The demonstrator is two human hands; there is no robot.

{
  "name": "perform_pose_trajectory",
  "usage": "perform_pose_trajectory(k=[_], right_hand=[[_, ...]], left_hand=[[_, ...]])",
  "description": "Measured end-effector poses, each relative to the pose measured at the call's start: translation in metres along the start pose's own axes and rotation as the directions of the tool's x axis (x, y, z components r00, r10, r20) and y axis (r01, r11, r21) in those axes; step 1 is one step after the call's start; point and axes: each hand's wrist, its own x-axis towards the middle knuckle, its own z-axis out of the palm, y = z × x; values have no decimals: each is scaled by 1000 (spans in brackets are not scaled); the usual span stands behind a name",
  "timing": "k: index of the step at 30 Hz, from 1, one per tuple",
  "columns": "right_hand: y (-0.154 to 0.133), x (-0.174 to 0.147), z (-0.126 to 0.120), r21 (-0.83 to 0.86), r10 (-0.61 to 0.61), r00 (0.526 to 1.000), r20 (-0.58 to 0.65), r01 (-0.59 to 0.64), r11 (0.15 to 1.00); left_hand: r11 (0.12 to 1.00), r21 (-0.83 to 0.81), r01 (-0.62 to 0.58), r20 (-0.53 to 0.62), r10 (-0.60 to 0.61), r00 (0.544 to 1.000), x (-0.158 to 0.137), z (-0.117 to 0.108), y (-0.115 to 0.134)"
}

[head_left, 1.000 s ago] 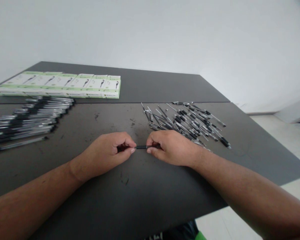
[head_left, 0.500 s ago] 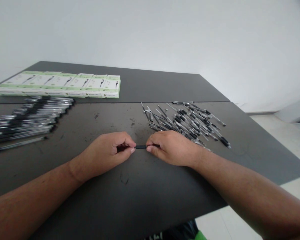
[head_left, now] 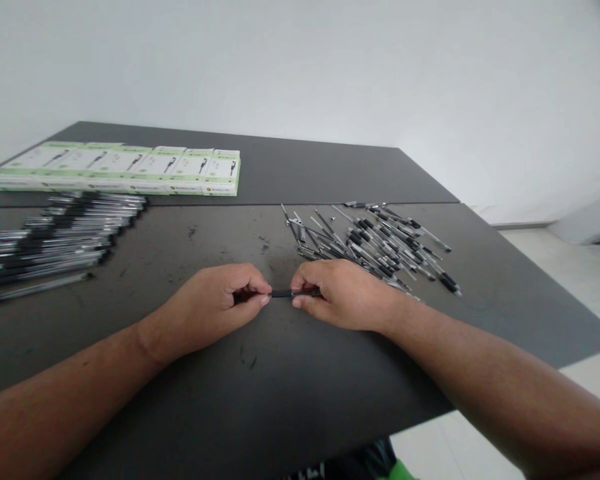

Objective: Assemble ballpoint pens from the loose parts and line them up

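Note:
A dark pen (head_left: 281,293) lies level between my two hands, just above or on the table; its middle shows a black grip. My left hand (head_left: 220,297) pinches its left end between thumb and forefinger. Around the right end are the thumb and fingers of my right hand (head_left: 343,293), with part of the shaft showing between them. Much of the pen is hidden by the fingers. Just beyond my right hand lies a loose pile of pen parts (head_left: 380,243), with clear barrels, black grips and thin refills pointing various ways.
On the left, several pens (head_left: 70,230) lie side by side in a row, with a single pen (head_left: 45,289) in front. Behind them stands a row of white and green boxes (head_left: 130,167) with pen pictures. Dark smudges mark the grey table (head_left: 220,400).
My right thumb and forefinger have parted slightly, so more of the pen's right end shows. My left hand has stayed in place.

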Motion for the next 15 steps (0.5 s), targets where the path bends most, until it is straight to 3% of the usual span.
perform_pose_trajectory(k=[15], right_hand=[[-2,0,-1,-34,-16,999,37,17,999]], left_hand=[[1000,-25,-16,-1,16,1000,-1,0,1]])
